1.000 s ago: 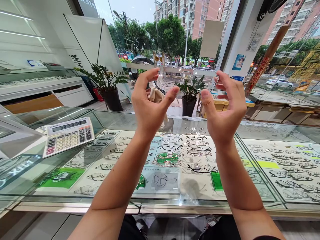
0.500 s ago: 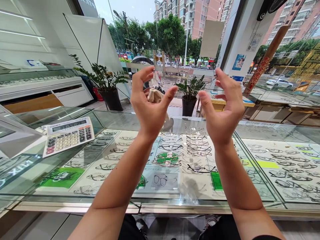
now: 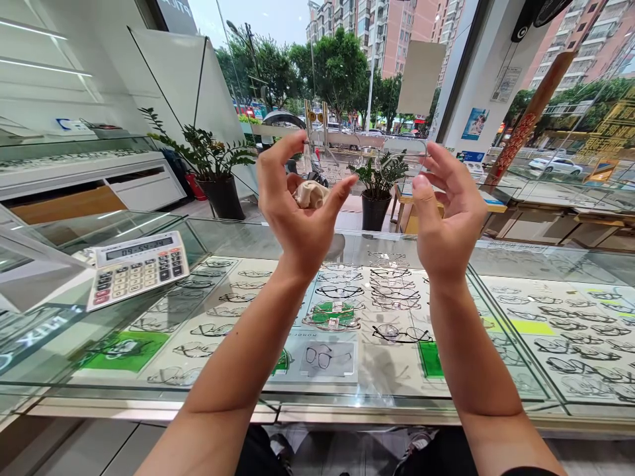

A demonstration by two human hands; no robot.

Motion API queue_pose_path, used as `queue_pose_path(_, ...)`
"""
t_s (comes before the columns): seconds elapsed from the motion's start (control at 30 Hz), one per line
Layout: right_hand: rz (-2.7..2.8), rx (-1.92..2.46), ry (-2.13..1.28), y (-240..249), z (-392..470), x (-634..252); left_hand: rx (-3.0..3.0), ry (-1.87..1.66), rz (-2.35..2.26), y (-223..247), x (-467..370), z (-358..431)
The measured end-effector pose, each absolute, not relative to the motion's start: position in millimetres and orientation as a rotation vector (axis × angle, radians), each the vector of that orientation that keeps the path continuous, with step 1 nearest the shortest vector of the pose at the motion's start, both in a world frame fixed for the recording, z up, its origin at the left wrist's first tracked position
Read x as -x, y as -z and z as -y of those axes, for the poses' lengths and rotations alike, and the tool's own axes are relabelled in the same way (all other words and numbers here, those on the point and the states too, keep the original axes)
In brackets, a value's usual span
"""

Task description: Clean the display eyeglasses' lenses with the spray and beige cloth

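Observation:
A pair of thin, nearly transparent glasses (image 3: 366,141) is held up between my hands, above the display counter; its outline is faint against the window. My left hand (image 3: 297,198) has its fingers curled round a crumpled beige cloth (image 3: 311,194), with the index fingertip at the left end of the glasses. On the other side, my right hand (image 3: 446,211) has its bent index fingertip at their right end, its thumb held apart from that finger.
Rows of glasses (image 3: 340,291) lie under the counter's glass top (image 3: 198,231). A calculator (image 3: 139,268) sits on the left part of the counter. Beyond are two potted plants (image 3: 223,192) (image 3: 374,210), a wooden table (image 3: 489,201) and the street outside.
My right thumb has moved right and drawn away from the glasses. The glasses look tilted differently, now more edge-on. The cloth bunches closer in my left palm; its hanging end no longer shows.

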State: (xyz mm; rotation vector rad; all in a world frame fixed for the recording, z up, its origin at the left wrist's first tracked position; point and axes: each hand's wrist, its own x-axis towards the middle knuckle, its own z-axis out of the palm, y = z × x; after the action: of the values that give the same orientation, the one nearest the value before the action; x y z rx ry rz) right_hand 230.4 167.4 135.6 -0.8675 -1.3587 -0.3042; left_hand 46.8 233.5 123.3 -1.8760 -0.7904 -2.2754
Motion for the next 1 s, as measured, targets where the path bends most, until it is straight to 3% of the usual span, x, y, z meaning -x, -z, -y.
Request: queue_pose_path(1.0, 1.363, 0.663, 0.12, -137, -185, -255, 1.84, 2.178, 0.814, -121, -50, -233)
